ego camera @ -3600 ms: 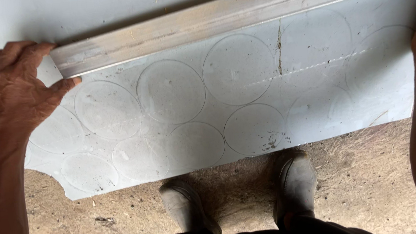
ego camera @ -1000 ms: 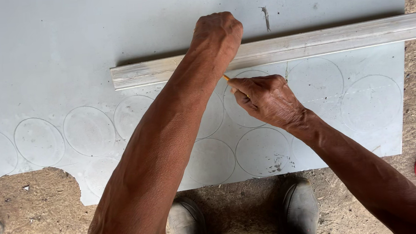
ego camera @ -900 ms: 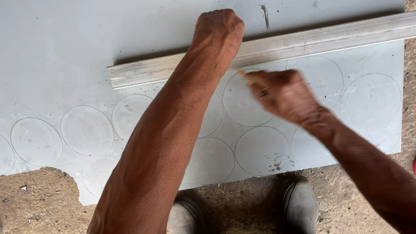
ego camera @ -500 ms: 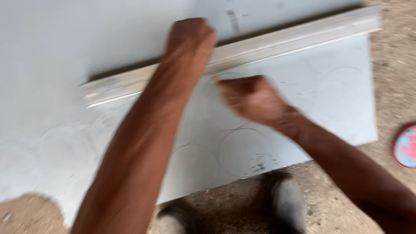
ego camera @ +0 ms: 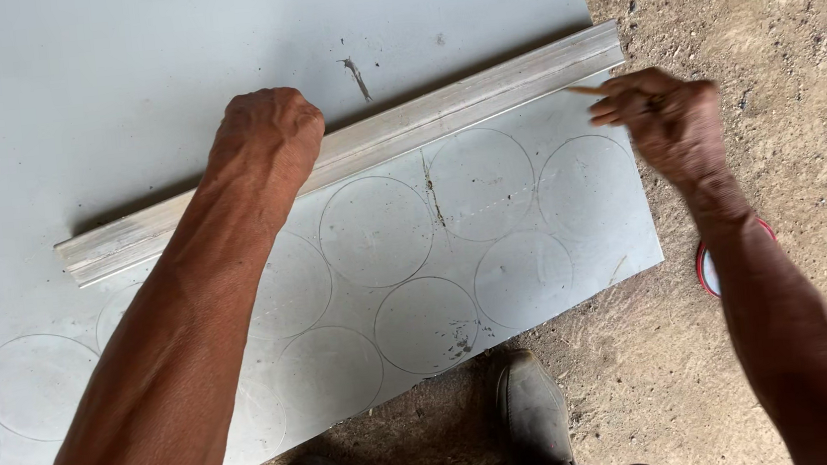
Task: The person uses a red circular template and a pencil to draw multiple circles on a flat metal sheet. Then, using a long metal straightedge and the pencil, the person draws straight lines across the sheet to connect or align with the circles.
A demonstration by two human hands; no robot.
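No packages, labels, signs, screens.

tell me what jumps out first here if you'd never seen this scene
A big grey sheet lies on the dirt floor, its near half covered in drawn circles. The left hand presses on a long pale bar laid slantwise across the sheet. The right hand hovers at the bar's right end, pinching something thin; a round red-rimmed lid peeks from under that forearm.
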